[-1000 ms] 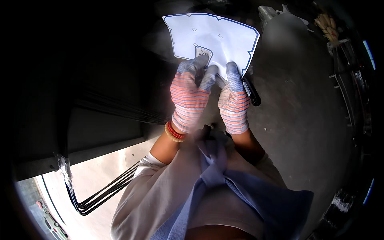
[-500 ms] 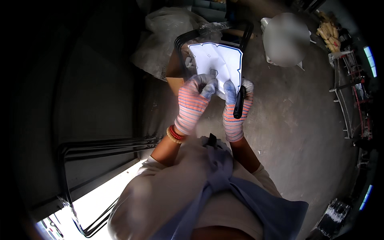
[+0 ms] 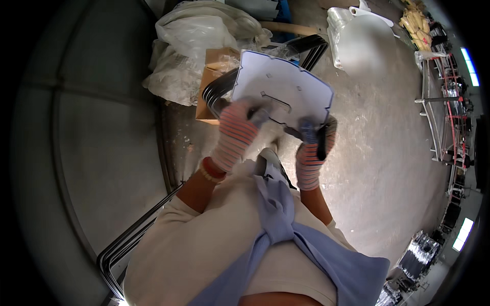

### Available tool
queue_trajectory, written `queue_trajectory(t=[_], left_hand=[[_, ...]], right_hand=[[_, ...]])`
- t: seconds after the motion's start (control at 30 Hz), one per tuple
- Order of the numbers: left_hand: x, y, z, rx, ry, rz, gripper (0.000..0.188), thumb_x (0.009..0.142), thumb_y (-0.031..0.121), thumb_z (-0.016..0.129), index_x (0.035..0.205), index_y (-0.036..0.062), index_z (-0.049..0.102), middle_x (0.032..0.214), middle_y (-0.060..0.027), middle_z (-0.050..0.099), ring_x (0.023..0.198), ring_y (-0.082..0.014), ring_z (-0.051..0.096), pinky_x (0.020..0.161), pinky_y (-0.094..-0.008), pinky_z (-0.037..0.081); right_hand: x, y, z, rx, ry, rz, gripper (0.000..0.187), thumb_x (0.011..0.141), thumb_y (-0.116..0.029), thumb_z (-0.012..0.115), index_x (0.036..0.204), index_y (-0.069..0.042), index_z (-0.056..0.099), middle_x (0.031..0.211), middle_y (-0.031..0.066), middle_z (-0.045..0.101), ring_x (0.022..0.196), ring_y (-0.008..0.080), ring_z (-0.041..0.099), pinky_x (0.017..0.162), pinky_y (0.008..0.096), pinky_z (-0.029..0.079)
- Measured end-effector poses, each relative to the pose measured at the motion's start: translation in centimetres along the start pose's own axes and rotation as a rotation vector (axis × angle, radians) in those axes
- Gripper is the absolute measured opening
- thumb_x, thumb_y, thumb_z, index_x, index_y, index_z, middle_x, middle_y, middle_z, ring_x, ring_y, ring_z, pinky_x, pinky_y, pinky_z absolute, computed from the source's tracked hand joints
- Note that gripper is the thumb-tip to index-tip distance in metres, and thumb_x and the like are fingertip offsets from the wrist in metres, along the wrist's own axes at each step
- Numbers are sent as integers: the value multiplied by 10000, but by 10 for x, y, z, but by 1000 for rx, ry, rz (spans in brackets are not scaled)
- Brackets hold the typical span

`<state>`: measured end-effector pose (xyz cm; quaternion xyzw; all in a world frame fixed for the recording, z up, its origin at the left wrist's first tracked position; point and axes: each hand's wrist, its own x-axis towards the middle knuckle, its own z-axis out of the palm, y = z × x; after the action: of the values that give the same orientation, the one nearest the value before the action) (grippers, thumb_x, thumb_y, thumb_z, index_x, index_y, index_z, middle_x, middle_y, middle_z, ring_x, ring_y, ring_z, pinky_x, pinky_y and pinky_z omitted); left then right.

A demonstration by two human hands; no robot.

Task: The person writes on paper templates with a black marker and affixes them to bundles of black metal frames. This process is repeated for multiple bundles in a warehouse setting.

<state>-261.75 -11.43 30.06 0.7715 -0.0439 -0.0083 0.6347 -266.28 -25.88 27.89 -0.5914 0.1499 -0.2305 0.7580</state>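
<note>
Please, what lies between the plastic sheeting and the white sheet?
In the head view, a cardboard box and some bent black tubes show between the plastic sheeting and the white sheet.

Two striped-gloved hands (image 3: 237, 130), one blue-edged sheet (image 3: 291, 84) and one black marker (image 3: 321, 145) appear, one cardboard box (image 3: 207, 84) at 11 o'clock.
</note>
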Motion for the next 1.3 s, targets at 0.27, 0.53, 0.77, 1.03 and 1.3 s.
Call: queue_trajectory(t=[0.27,0.53,0.77,1.03,1.3], left_hand=[[86,-12,-29,915,373,165,182,630,89,611,794,50,542,668,-90,547,559,-196,542,472,-286,424],[108,-64,35,1774,65,90,142,686,155,533,797,70,561,760,-98,582,705,-242,563,615,-300,470],[112,-55,96,1436,50,35,103,702,157,526,760,78,559,659,-86,581,593,-239,580,470,-355,465],[76,-17,127,1346,23,-271,164,624,173,619,762,102,569,710,-78,579,658,-241,595,525,-347,479],[55,-21,150,1101,279,-280,247,707,266,606,885,95,585,766,-126,587,677,-277,587,581,-352,484]], right_hand=[[146,-10,-132,-124,341,-49,326,693,25,575,987,-42,451,961,86,482,775,192,530,533,349,562],[224,-7,-173,-90,373,-13,258,679,94,575,876,-55,498,914,91,546,753,224,567,570,396,570],[249,-2,-182,-61,195,40,245,710,56,572,930,-34,509,878,91,557,672,205,573,572,340,569],[272,12,-203,-96,101,96,217,736,27,554,948,16,509,920,112,536,746,206,567,621,330,562],[284,10,-201,-36,-2,128,220,738,1,560,952,16,514,970,114,512,823,195,542,650,326,554]])
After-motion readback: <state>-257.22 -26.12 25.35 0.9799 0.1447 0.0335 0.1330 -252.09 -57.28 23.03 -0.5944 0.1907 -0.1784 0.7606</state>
